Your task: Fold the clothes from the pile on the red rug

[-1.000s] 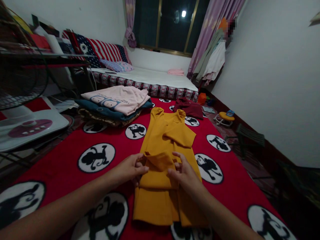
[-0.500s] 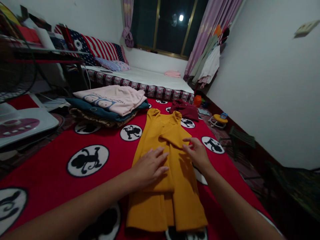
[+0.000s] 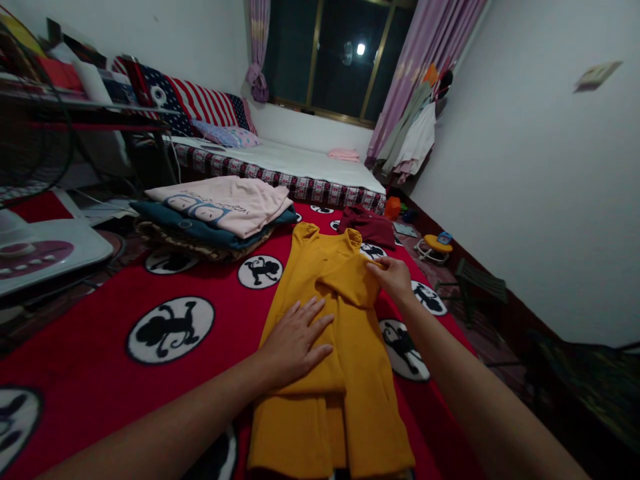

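Observation:
A mustard-yellow garment (image 3: 367,373) lies lengthwise on a red blanket (image 3: 225,320) patterned with black figures in white circles. Parts of it are folded inward over its middle. My left hand (image 3: 297,343) rests flat on the garment's left side with the fingers spread. At the right edge of the folded-over part, my right hand (image 3: 393,275) pinches the cloth between thumb and fingers, lifting it slightly. What exact part of the garment this is, I cannot tell.
Folded clothes, a pink top (image 3: 235,203) uppermost, are stacked at the left. A dark red garment (image 3: 367,225) lies beyond the yellow one. Further back stands a bed (image 3: 300,160). Stools, one with a yellow seat (image 3: 437,244), line the right wall.
My right hand has moved up a little and closed on the edge of the yellow cloth, which it now raises slightly. My left hand has settled flat on the garment.

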Available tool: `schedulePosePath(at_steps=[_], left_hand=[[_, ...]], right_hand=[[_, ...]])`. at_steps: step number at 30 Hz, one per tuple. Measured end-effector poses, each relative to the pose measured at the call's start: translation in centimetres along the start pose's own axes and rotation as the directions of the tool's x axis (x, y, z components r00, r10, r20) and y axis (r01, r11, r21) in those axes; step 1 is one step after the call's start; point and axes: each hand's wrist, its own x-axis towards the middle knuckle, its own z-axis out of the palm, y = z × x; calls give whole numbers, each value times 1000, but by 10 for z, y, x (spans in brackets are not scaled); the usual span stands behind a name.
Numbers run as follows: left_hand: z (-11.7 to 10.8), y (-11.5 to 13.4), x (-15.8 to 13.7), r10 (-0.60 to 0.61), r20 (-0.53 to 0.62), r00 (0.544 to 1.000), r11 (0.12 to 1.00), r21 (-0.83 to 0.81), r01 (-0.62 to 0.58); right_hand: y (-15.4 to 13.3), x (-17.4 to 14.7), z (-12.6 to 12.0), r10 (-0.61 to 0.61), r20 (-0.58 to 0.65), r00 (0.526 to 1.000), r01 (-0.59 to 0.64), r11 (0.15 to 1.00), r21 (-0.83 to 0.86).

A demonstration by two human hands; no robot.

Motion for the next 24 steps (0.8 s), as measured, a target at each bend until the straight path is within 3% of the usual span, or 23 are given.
schedulePosePath(at_steps=[2, 4, 5, 7, 9, 11, 17, 20, 24], left_hand=[[-2, -2, -1, -27, -81, 996, 987, -159, 14], [-5, -6, -1, -112, -223, 968, 934, -357, 26], [-6, -8, 0, -178, -296, 939, 893, -449, 28], [-8, -11, 1, -317, -395, 862, 811, -584, 31], [-9, -14, 4, -397, -429, 811, 767, -641, 37], [-10, -14, 6, -383, -428, 819, 778, -628, 36], [-11, -8, 5, -143, -291, 946, 884, -467, -10], [-11, -6, 3, -55, -281, 958, 899, -432, -76], [-13, -4, 3, -85, -261, 962, 910, -413, -31]], right_hand=[[-24, -21, -21, -158, -110, 981, 170, 978, 116], [-47, -52, -44, -378, -91, 921, 389, 905, 172], [-56, -69, -56, -479, 15, 877, 467, 861, 204], [-65, -101, -73, -594, 315, 740, 528, 803, 275], [-62, -123, -81, -563, 504, 655, 504, 823, 264], [-53, -132, -79, -485, 545, 684, 463, 866, 189], [-31, -116, -48, -329, 401, 855, 286, 944, 165], [-33, -111, -37, -249, 416, 875, 205, 968, 148], [-35, -115, -26, -89, 486, 870, 128, 991, -48]])
